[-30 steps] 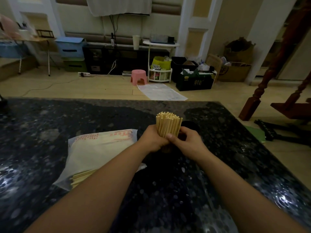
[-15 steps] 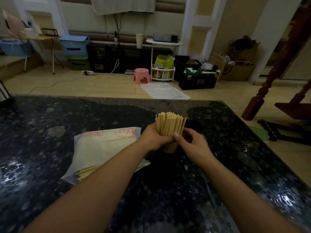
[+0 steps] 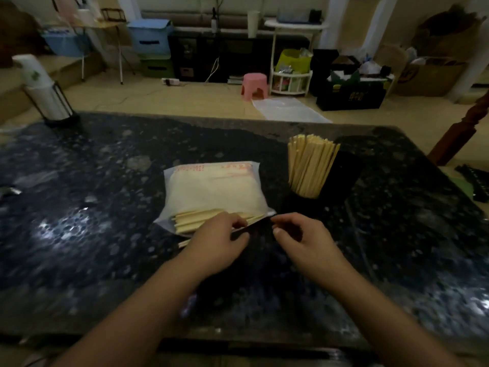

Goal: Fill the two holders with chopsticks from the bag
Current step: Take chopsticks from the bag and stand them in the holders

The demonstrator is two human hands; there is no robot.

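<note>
Chopsticks (image 3: 309, 165) already fill one dark holder (image 3: 304, 205); more lie in the bag (image 3: 211, 189) on the table (image 3: 105, 181). Left hand (image 3: 219, 242) rests on the bag's open end, fingers curled on the sticks; right hand (image 3: 301, 239) hovers loosely curled and empty. Next, I judge, comes drawing out a bundle for the second holder (image 3: 346, 168).

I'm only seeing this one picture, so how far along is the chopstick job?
Done, it seems: one dark holder stands packed with upright chopsticks. In hand: the left hand rests at the open mouth of the bag, fingers on the loose sticks there; the right hand hovers beside it, holding nothing. Left: the second holder, behind the first, looks empty, though it is dark.
</note>
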